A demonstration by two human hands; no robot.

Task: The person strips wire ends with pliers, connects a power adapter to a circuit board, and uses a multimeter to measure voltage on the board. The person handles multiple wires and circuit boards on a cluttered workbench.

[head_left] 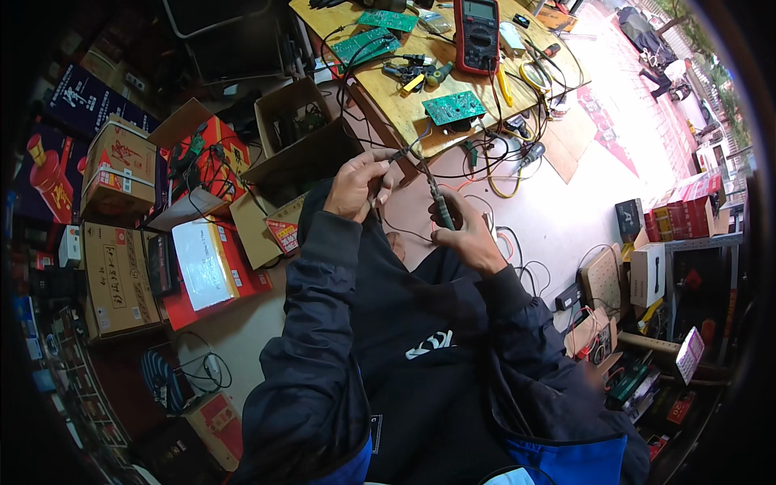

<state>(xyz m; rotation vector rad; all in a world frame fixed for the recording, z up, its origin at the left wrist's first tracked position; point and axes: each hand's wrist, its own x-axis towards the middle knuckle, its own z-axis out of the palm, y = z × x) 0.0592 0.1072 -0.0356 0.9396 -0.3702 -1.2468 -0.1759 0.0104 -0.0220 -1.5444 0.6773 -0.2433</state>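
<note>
My left hand (361, 187) is closed, pinching a thin dark cable (394, 156) between thumb and fingers above my lap. In my right hand (469, 236) is a slim tool with a dark green grip (442, 208) and a narrow metal front; its exact kind is hard to make out. The tool's far end points up and left, meeting the cable just beside my left fingers. Close beyond both hands, a green circuit board (454, 108) lies at the near edge of the wooden table (384, 113).
On the table are a red multimeter (477, 36), more circuit boards (365, 47), yellow-handled tools and tangled wires (505, 153). An open cardboard box (295, 121) stands left of the table. Stacked cartons (121, 275) fill the left side; boxes and a shelf (703, 242) stand right.
</note>
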